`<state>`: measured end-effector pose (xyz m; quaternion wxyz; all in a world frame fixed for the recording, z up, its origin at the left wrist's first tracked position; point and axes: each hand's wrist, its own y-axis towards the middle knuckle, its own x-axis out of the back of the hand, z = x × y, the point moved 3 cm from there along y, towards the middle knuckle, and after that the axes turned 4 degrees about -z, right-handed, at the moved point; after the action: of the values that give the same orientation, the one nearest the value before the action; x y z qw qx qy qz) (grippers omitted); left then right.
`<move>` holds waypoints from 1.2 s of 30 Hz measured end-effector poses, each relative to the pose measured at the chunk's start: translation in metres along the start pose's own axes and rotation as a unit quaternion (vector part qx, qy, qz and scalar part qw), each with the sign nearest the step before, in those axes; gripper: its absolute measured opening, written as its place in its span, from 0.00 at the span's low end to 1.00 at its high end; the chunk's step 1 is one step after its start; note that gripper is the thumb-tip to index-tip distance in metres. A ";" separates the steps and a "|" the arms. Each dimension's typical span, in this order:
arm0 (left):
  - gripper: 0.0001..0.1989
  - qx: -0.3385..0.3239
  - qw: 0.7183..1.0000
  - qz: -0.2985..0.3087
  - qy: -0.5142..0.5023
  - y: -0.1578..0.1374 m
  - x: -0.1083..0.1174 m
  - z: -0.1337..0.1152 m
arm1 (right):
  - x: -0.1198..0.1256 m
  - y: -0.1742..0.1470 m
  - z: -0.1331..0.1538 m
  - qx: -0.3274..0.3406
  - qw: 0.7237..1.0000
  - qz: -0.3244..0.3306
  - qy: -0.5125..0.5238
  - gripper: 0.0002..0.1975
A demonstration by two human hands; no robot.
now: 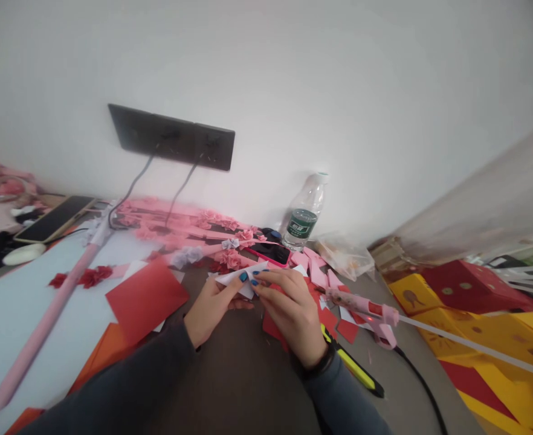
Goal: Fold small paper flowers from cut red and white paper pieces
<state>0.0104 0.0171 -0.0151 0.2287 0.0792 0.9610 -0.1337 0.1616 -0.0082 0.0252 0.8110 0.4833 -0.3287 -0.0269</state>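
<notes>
Between my two hands, above the grey table, is a small folded piece of white paper (249,290). My left hand (216,307) pinches it from the left, thumb on top. From the right, the fingertips of my right hand (291,309) press on the same paper near its middle fold. Red paper pieces (273,326) lie under and behind my right hand. A square red sheet (146,297) lies to the left of my left hand. Beside my right wrist rests a yellow and black utility knife (355,367).
A pink glue gun (361,304) with a long white glue stick lies at right, its black cable trailing forward. Behind stand a water bottle (303,217) and a phone (271,252). Pink paper flowers (216,219) line the wall; a pink tube (44,338) lies left, yellow boxes (484,341) right.
</notes>
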 end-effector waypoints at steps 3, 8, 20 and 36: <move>0.25 -0.004 1.000 0.006 0.007 0.000 0.000 0.000 | -0.001 0.000 0.002 0.001 1.000 0.008 -0.002 0.10; 0.26 -0.025 0.999 -0.001 0.029 -0.003 -0.001 -0.001 | -0.001 0.000 0.004 0.008 1.000 0.018 0.001 0.09; 0.26 -0.030 0.997 0.034 0.070 -0.006 -0.004 0.000 | -0.008 -0.008 -0.012 -0.252 0.957 -0.082 0.115 0.07; 0.23 -0.005 1.000 0.022 0.015 -0.009 -0.010 0.001 | -0.004 -0.007 -0.001 -0.128 0.990 -0.054 -0.003 0.08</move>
<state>0.0176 0.0072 -0.0099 0.2175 0.1010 0.9630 -0.1229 0.1610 -0.0091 0.0173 0.8624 0.3925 -0.2989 -0.1137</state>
